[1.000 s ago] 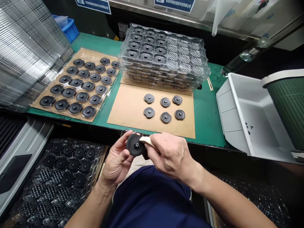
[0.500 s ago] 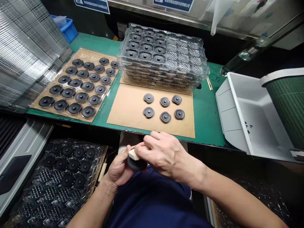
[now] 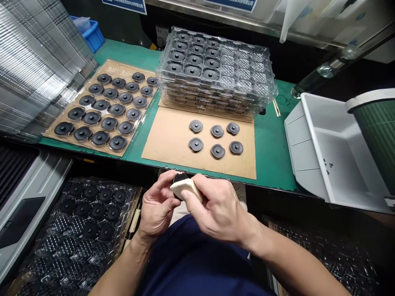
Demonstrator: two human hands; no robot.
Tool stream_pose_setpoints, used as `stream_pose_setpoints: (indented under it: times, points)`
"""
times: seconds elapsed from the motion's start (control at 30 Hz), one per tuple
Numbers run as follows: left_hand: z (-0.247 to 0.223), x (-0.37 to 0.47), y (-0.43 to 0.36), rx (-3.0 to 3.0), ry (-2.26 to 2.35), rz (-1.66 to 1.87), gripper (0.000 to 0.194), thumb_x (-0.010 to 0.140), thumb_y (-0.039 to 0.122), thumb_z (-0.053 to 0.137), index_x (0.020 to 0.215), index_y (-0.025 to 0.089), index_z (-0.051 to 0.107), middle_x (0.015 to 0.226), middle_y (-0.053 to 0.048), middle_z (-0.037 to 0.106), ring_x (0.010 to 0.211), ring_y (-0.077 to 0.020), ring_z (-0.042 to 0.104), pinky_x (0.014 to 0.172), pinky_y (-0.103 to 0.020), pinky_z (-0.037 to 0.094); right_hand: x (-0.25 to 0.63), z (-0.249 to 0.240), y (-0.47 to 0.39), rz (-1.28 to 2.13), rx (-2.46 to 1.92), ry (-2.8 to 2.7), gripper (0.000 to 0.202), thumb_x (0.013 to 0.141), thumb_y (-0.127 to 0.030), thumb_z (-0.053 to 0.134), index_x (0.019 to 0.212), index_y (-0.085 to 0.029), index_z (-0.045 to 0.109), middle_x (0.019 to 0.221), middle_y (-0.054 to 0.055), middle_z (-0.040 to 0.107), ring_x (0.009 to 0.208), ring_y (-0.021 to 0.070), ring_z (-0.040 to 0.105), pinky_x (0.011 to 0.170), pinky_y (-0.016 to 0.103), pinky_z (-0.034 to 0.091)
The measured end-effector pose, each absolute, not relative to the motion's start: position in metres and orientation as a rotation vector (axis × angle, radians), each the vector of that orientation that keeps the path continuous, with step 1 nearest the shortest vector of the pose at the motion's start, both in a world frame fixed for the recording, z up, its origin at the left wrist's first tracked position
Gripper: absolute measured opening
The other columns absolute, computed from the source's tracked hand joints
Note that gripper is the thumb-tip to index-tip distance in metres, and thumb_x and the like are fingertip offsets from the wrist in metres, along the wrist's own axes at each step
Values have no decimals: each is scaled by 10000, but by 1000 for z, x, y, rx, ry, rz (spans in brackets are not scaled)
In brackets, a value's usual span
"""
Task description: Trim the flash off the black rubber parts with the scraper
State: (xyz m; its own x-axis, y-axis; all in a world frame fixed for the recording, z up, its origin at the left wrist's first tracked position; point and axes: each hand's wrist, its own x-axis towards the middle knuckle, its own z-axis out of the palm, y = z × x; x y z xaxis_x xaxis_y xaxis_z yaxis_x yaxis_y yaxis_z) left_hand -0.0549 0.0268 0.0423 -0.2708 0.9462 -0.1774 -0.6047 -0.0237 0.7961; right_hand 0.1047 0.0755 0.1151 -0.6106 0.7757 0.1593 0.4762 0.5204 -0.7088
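My left hand (image 3: 156, 210) grips a black round part (image 3: 180, 178) by its edge, above my lap and just in front of the bench. My right hand (image 3: 217, 205) is closed around a cream-coloured block (image 3: 185, 187), its flat face turned up toward me. The block lies against the black part and hides much of it. Several similar black discs, each with a small central hub, lie in two rows on a cardboard sheet (image 3: 166, 135) beyond my hands.
A clear tray of black discs (image 3: 92, 118) lies at the left. Stacked clear trays (image 3: 216, 92) stand at the back, partly filled. A white bin (image 3: 311, 152) is at the right, near chopsticks (image 3: 276, 107). Below the bench at the left is another tray (image 3: 70, 242).
Both hands have turned the black part and the block: the part is now tipped up on edge, and the block's broad face shows. The whole view has shifted slightly.
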Motion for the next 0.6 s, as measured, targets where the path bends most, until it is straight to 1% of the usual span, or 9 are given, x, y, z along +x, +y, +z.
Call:
stream_pose_setpoints:
  times: [0.1, 0.17, 0.27, 0.33, 0.4, 0.47, 0.53, 0.6]
  points:
    - [49, -57, 27, 467, 940, 1644, 506, 641, 268, 971, 1116, 331, 807, 1167, -17, 780, 1117, -205, 710, 990, -267, 560, 106, 117, 76, 830, -985, -2327, 246, 972, -239, 507, 763, -214, 379, 647, -58, 410, 559, 93, 336, 582, 269, 223]
    - [51, -62, 26, 422, 911, 1609, 500, 663, 284, 960, 1132, 350, 800, 1165, -14, 789, 1117, -204, 718, 994, -270, 560, 110, 114, 79, 695, -1063, -2388, 251, 990, -261, 511, 766, -212, 408, 647, -52, 435, 570, 103, 351, 597, 287, 227]
    - [48, -69, 22, 331, 896, 1492, 517, 679, 370, 948, 1168, 308, 793, 1206, -46, 784, 1136, -224, 716, 989, -273, 562, 115, 112, 84, 446, -1128, -2471, 265, 1021, -283, 494, 769, -211, 457, 667, -31, 470, 605, 130, 379, 627, 318, 237]
    - [44, -70, 20, 264, 876, 1406, 528, 716, 434, 916, 1198, 262, 786, 1176, -72, 791, 1083, -230, 732, 953, -281, 580, 117, 112, 87, 356, -1054, -2540, 253, 1031, -266, 473, 786, -209, 493, 695, -16, 494, 639, 149, 397, 648, 331, 252]
    - [41, -70, 18, 215, 847, 1328, 507, 760, 452, 880, 1199, 218, 786, 1127, -89, 800, 1006, -227, 742, 899, -285, 597, 117, 115, 89, 316, -956, -2617, 239, 1043, -253, 454, 823, -202, 534, 729, -1, 518, 671, 166, 407, 665, 340, 267]
    - [38, -68, 18, 181, 801, 1247, 447, 800, 445, 848, 1156, 180, 799, 1082, -98, 803, 936, -221, 740, 843, -286, 607, 117, 117, 90, 287, -876, -2691, 218, 1050, -251, 449, 878, -193, 570, 763, 9, 531, 688, 180, 399, 670, 350, 270]
    - [35, -67, 18, 154, 754, 1169, 372, 841, 450, 809, 1058, 148, 814, 1015, -102, 801, 844, -215, 731, 765, -296, 615, 116, 118, 91, 241, -821, -2751, 173, 1037, -240, 471, 918, -190, 588, 782, 15, 526, 697, 188, 384, 664, 359, 258]
    - [32, -65, 17, 129, 717, 1093, 364, 878, 483, 758, 960, 132, 810, 930, -103, 790, 747, -213, 714, 673, -316, 614, 116, 119, 92, 196, -761, -2799, 104, 1004, -208, 510, 940, -192, 591, 800, 19, 522, 713, 192, 382, 663, 362, 249]
